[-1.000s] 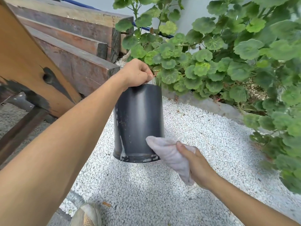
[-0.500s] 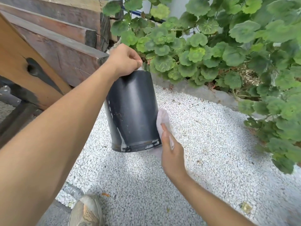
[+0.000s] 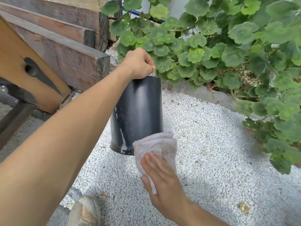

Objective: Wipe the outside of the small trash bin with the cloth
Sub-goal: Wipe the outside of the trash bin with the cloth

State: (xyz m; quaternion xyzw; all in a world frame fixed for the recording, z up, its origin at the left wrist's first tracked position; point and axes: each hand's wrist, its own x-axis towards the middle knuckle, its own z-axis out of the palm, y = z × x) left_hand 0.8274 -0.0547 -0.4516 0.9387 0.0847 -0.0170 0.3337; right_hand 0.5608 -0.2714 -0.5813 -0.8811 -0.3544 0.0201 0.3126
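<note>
A small dark grey trash bin [image 3: 138, 111] hangs in the air above white gravel, tilted slightly, with pale streaks near its bottom edge. My left hand [image 3: 138, 64] grips its top rim from above. My right hand [image 3: 162, 176] presses a crumpled whitish cloth [image 3: 156, 145] against the bin's lower right side; the cloth covers that corner of the bin. The fingers lie flat on the cloth, thumb tucked under its edge.
White gravel [image 3: 203, 144] covers the ground. Stacked dark wooden beams [image 3: 65, 51] and an orange plank [image 3: 21, 67] stand at the left. A leafy green plant [image 3: 228, 46] fills the right and back. My shoe [image 3: 84, 211] is at the bottom.
The cloth hand slid from the bin's right side to its lower front corner, and the cloth now shows spread above the fingers. The bin stays held by its rim.
</note>
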